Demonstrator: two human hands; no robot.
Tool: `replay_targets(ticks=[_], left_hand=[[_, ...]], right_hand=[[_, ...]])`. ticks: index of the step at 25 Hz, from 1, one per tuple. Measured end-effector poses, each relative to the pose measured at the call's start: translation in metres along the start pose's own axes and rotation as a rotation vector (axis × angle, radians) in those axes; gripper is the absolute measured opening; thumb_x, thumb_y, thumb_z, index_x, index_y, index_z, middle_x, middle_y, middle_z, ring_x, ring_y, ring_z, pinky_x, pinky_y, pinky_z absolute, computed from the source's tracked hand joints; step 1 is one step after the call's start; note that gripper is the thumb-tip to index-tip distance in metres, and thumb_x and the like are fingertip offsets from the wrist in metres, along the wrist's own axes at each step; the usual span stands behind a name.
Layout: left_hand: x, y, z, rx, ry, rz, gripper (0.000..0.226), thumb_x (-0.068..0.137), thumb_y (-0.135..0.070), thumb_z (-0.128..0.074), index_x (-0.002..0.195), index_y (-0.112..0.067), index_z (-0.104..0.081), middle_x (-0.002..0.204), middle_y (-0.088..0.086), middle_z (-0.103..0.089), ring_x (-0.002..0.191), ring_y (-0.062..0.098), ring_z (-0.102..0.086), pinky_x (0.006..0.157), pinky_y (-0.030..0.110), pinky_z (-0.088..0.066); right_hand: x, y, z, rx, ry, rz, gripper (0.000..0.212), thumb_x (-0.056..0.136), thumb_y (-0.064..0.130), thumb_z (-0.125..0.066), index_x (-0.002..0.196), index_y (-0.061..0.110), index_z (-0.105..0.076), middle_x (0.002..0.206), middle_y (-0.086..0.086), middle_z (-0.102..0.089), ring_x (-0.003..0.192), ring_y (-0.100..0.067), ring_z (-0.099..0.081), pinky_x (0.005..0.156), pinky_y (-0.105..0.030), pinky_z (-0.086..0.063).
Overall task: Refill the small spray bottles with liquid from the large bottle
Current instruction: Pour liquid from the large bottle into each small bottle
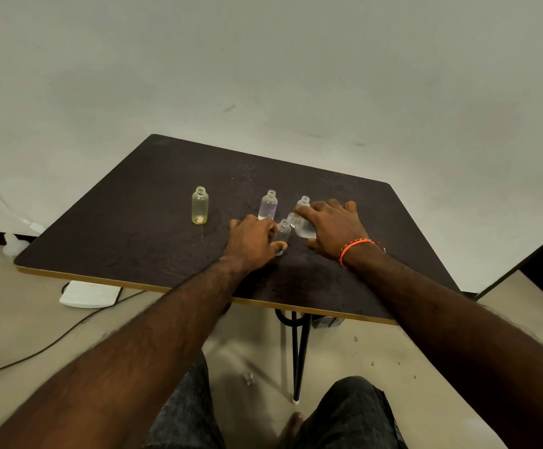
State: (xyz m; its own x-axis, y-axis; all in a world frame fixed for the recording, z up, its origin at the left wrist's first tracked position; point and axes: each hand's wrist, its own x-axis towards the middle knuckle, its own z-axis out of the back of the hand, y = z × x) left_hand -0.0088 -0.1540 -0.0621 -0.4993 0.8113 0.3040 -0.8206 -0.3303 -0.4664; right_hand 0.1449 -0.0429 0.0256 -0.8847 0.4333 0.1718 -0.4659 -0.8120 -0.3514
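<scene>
a small clear bottle (283,234) is steadied upright on the dark table (134,241) by the left hand (252,243), fingers curled around it. the tilted pouring bottle (302,225), mouth over its neck, is gripped by the right hand (335,230), seemingly to limit spills.

Bare forearms, no sleeves; orange thread band (356,249) on right wrist; dark speckled shorts (354,416).

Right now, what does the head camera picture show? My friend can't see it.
Two bare hands work over a dark table: the left hand holds a small clear bottle upright while the right hand tips another clear bottle toward it. A yellowish open bottle and a purplish one stand behind.
</scene>
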Motion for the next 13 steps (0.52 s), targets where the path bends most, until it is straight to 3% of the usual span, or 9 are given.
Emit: replay_targets(ticks=[13], left_hand=[[0.001,0.0013,-0.0012,0.008,0.0,-0.002,0.034,0.087,-0.057,-0.072,0.107,-0.03,-0.066,0.104,-0.01,-0.067,0.109,0.014,-0.057,0.098,0.041,-0.033]], right_hand=[[0.001,0.0008,-0.0001,-0.014,-0.003,0.003,0.076,0.083,0.045,-0.074,0.148,0.037,-0.036,0.144,-0.004,-0.053,0.129,-0.031,-0.048,0.101,-0.052,-0.034]])
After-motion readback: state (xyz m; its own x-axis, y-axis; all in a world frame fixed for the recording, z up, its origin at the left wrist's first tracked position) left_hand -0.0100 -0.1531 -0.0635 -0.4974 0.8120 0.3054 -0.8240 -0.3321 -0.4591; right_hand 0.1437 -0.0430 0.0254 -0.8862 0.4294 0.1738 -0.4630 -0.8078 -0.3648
